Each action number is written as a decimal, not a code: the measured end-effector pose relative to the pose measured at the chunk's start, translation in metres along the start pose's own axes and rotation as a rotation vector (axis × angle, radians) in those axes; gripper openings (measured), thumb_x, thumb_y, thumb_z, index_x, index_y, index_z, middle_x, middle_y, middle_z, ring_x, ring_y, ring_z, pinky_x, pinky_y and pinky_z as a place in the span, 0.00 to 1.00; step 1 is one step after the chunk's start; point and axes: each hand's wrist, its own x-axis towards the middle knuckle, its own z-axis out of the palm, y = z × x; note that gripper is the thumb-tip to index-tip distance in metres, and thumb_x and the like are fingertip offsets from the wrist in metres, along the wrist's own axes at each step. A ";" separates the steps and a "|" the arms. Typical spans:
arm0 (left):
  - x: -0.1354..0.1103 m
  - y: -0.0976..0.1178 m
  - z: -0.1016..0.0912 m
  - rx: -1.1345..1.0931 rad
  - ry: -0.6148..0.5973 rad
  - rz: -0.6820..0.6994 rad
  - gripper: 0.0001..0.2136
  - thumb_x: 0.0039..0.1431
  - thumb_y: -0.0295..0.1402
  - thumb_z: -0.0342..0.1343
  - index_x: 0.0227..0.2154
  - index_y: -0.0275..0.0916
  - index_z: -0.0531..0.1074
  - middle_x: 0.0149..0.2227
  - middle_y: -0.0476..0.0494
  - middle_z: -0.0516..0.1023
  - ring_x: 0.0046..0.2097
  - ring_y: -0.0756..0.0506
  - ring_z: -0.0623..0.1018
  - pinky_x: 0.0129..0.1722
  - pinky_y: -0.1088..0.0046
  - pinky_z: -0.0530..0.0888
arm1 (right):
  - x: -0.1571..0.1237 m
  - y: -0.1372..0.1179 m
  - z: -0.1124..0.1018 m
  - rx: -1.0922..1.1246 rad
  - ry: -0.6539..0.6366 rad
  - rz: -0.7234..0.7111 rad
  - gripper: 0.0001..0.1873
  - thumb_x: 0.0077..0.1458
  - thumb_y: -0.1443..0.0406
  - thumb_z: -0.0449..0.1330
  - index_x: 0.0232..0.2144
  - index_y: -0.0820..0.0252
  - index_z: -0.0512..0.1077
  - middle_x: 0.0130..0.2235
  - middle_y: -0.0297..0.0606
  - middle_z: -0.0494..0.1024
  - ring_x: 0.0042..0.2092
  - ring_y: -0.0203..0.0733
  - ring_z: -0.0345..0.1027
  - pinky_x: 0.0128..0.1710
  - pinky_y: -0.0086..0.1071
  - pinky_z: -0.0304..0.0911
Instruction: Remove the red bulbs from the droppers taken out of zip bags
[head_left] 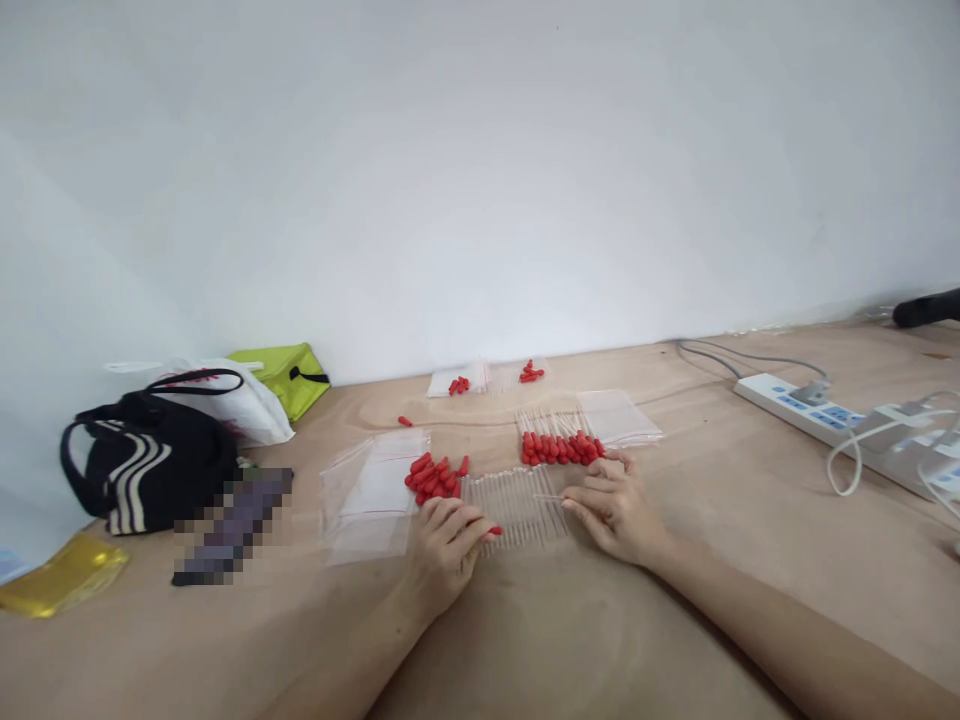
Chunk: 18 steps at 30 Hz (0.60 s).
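left hand (442, 545) pinching red cap (495, 530) at fingertips, right hand (613, 508) pinching thin clear tube (547, 497), row of clear tubes (514, 515) between hands, red cap pile (435, 478) just beyond left fingers

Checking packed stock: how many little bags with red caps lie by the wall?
2: left bag and right bag, side by side near the wall; none looks hidden.

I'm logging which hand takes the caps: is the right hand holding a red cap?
No, the right hand pinches a thin clear tube; the red cap is at the fingertips of the left hand.
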 end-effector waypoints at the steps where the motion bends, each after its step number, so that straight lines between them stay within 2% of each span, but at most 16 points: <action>1: -0.002 -0.001 0.001 -0.012 0.017 -0.021 0.06 0.58 0.30 0.47 0.33 0.40 0.70 0.29 0.48 0.72 0.32 0.50 0.69 0.34 0.72 0.66 | 0.000 0.000 0.001 -0.004 0.004 0.009 0.09 0.54 0.65 0.52 0.30 0.54 0.72 0.22 0.30 0.73 0.32 0.36 0.61 0.45 0.39 0.44; 5: -0.003 -0.012 0.003 0.008 0.121 -0.213 0.10 0.59 0.28 0.44 0.41 0.38 0.68 0.35 0.43 0.67 0.36 0.50 0.71 0.34 0.74 0.70 | 0.000 -0.002 0.002 -0.057 0.045 0.071 0.10 0.53 0.66 0.51 0.33 0.55 0.73 0.25 0.33 0.76 0.30 0.35 0.61 0.41 0.36 0.46; 7: 0.000 -0.022 -0.001 0.062 0.163 -0.316 0.11 0.58 0.30 0.44 0.41 0.37 0.68 0.36 0.42 0.66 0.38 0.48 0.71 0.37 0.72 0.71 | -0.001 0.000 0.000 -0.087 0.061 0.085 0.11 0.52 0.68 0.51 0.32 0.55 0.73 0.27 0.33 0.76 0.30 0.35 0.62 0.41 0.35 0.46; 9: 0.005 -0.034 -0.008 0.086 0.159 -0.439 0.11 0.57 0.31 0.44 0.39 0.37 0.68 0.35 0.43 0.67 0.35 0.48 0.71 0.37 0.70 0.71 | -0.001 0.003 -0.002 -0.130 0.083 0.087 0.11 0.51 0.68 0.51 0.31 0.55 0.73 0.27 0.34 0.77 0.30 0.35 0.62 0.41 0.35 0.45; 13: 0.019 -0.053 -0.015 0.059 0.002 -0.651 0.08 0.52 0.35 0.49 0.34 0.38 0.66 0.30 0.47 0.71 0.29 0.49 0.71 0.31 0.72 0.70 | -0.003 0.005 0.000 -0.244 0.049 0.083 0.13 0.50 0.69 0.50 0.34 0.56 0.73 0.25 0.34 0.76 0.31 0.36 0.62 0.40 0.35 0.45; 18: 0.038 -0.057 -0.008 0.169 -0.293 -0.674 0.05 0.50 0.36 0.51 0.29 0.40 0.66 0.30 0.48 0.75 0.35 0.45 0.73 0.35 0.68 0.65 | -0.003 0.001 0.006 -0.303 -0.014 0.099 0.12 0.50 0.69 0.51 0.33 0.54 0.73 0.26 0.34 0.75 0.32 0.36 0.62 0.40 0.36 0.43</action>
